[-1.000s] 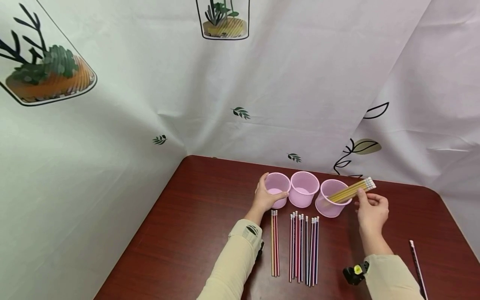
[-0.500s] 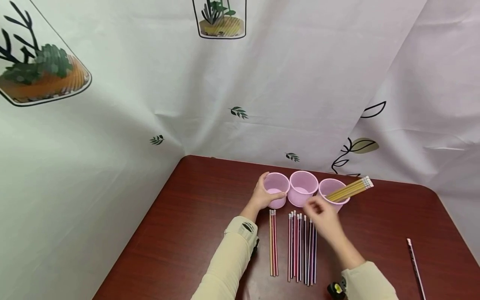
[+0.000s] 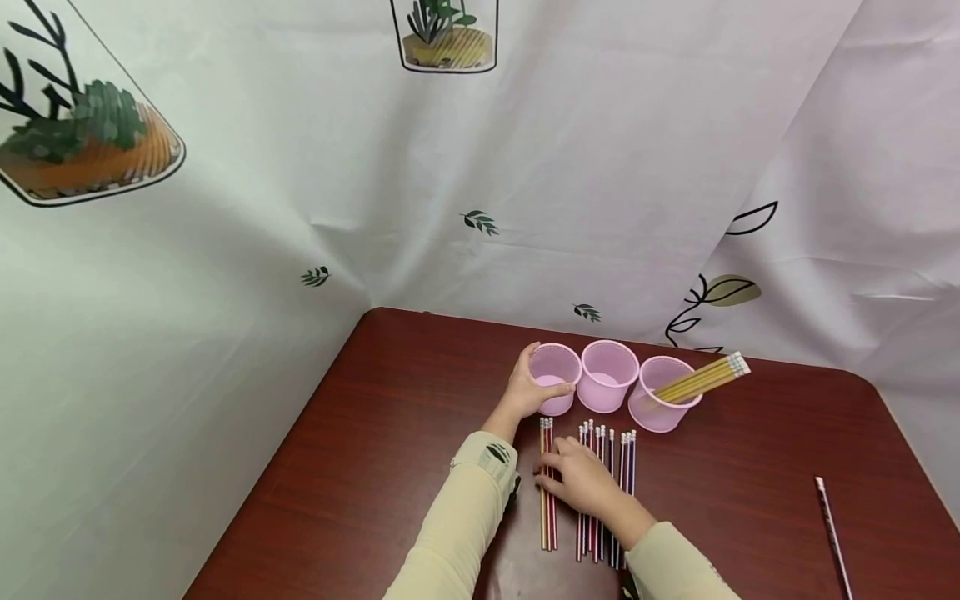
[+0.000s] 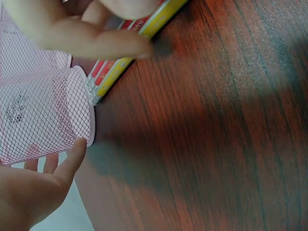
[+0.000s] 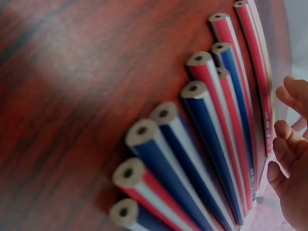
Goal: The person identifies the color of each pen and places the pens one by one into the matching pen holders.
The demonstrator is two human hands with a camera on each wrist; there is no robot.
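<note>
My left hand grips the leftmost pink mesh pencil cup, thumb at its near side and fingers around the left. In the left wrist view the thumb touches this cup's rim. My right hand hovers over a small group of yellow and red pencils, fingers apart and loosely bent, holding nothing. These pencils lie with white eraser ends toward the cups. A larger row of red, blue and white striped pencils lies beneath the right wrist, partly hidden by it in the head view.
A pink middle cup stands without pencils beside the held one. The right cup holds several yellow pencils leaning right, erasers up. A single dark-and-white pencil lies at the table's right. A patterned cloth hangs behind the table.
My right hand has let go of the yellow pencils, left leaning in the right cup, and has moved left and nearer to me over the red and yellow pencils. The left hand stays on its cup.
</note>
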